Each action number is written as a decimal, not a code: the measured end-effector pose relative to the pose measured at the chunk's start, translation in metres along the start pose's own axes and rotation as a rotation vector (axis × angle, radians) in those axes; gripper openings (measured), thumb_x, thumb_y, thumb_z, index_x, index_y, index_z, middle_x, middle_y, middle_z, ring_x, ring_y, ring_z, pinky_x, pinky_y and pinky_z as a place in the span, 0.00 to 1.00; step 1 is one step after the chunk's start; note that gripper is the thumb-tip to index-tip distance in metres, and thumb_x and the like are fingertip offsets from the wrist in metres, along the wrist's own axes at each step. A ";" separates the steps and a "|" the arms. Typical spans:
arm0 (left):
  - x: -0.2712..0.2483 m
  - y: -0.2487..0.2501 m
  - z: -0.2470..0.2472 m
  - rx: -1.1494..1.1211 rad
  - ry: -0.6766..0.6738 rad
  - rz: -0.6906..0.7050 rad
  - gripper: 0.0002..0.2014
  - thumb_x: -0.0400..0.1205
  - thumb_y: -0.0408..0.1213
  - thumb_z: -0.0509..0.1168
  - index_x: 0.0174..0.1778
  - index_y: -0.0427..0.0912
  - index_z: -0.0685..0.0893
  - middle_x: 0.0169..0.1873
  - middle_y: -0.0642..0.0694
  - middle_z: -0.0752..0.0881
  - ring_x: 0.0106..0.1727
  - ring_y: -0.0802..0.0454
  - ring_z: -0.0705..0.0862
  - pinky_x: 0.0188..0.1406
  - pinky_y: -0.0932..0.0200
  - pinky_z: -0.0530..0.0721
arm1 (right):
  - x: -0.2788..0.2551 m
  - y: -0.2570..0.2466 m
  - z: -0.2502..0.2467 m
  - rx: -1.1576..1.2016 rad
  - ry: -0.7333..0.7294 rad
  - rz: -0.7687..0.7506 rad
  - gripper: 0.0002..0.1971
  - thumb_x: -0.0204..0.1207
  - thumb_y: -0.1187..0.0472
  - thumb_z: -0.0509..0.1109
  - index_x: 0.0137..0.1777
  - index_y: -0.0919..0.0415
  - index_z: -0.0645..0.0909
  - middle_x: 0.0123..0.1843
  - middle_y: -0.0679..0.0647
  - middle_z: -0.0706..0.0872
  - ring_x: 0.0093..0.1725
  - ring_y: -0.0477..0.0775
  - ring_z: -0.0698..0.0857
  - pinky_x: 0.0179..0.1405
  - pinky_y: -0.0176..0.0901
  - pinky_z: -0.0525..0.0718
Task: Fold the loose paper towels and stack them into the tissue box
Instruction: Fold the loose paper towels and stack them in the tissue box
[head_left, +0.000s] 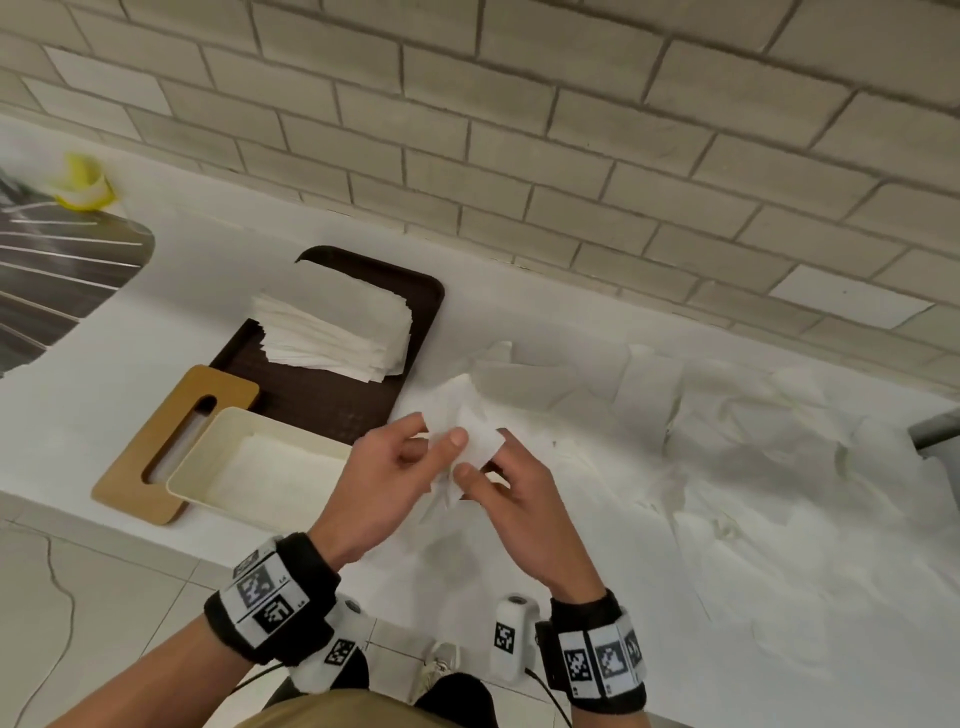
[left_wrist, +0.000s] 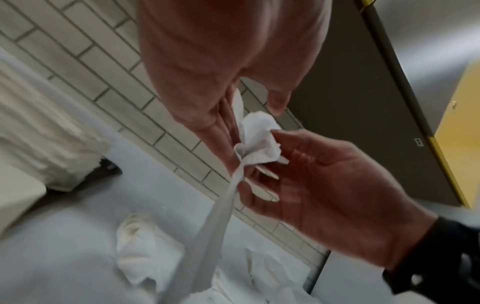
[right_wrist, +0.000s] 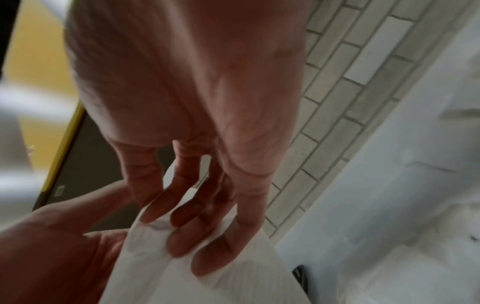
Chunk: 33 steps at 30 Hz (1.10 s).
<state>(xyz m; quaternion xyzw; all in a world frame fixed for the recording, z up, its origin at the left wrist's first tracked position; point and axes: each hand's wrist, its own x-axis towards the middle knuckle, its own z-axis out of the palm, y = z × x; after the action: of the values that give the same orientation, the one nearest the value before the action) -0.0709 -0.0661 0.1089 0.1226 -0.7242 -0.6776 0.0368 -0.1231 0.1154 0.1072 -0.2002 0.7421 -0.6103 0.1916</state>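
Both hands hold one crumpled white paper towel (head_left: 470, 434) above the counter's front edge. My left hand (head_left: 436, 431) pinches its upper part between thumb and fingers, and my right hand (head_left: 483, 457) pinches it just below. In the left wrist view the paper towel (left_wrist: 259, 139) is bunched between my left hand (left_wrist: 249, 117) and the right hand (left_wrist: 324, 185), with a strip hanging down. The right wrist view shows my right hand (right_wrist: 187, 236) with its fingers curled on the paper towel (right_wrist: 221, 277). The open cream tissue box (head_left: 192, 457) stands left of the hands, white inside.
The wooden slotted lid (head_left: 156, 441) lies beside the box. Behind it a brown tray (head_left: 363, 405) carries a stack of folded towels (head_left: 332, 332). Several loose towels (head_left: 727, 441) are spread over the white counter to the right. A tiled wall (head_left: 519, 130) runs behind.
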 end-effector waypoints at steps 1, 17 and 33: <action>0.000 0.003 -0.006 0.016 0.013 0.014 0.30 0.83 0.66 0.72 0.52 0.36 0.91 0.37 0.27 0.89 0.40 0.34 0.91 0.50 0.22 0.90 | 0.001 -0.006 0.005 -0.054 -0.038 -0.024 0.11 0.91 0.62 0.71 0.69 0.54 0.89 0.60 0.50 0.87 0.58 0.56 0.90 0.58 0.56 0.94; 0.007 0.011 -0.163 -0.034 0.097 0.070 0.09 0.92 0.44 0.67 0.57 0.44 0.89 0.45 0.57 0.95 0.47 0.58 0.94 0.43 0.64 0.88 | 0.021 -0.022 0.093 0.203 0.232 0.237 0.28 0.78 0.48 0.86 0.74 0.47 0.80 0.64 0.49 0.95 0.62 0.52 0.95 0.60 0.54 0.94; -0.027 -0.031 -0.234 0.122 -0.072 -0.010 0.21 0.78 0.41 0.82 0.66 0.64 0.93 0.69 0.56 0.91 0.67 0.53 0.91 0.73 0.39 0.88 | 0.009 -0.007 0.158 0.148 0.220 0.143 0.23 0.87 0.62 0.78 0.77 0.46 0.77 0.58 0.57 0.94 0.54 0.74 0.90 0.60 0.72 0.90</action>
<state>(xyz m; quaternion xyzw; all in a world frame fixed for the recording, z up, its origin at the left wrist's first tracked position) 0.0104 -0.2887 0.0992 0.1036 -0.7642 -0.6365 -0.0001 -0.0463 -0.0219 0.0854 -0.0643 0.7240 -0.6663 0.1664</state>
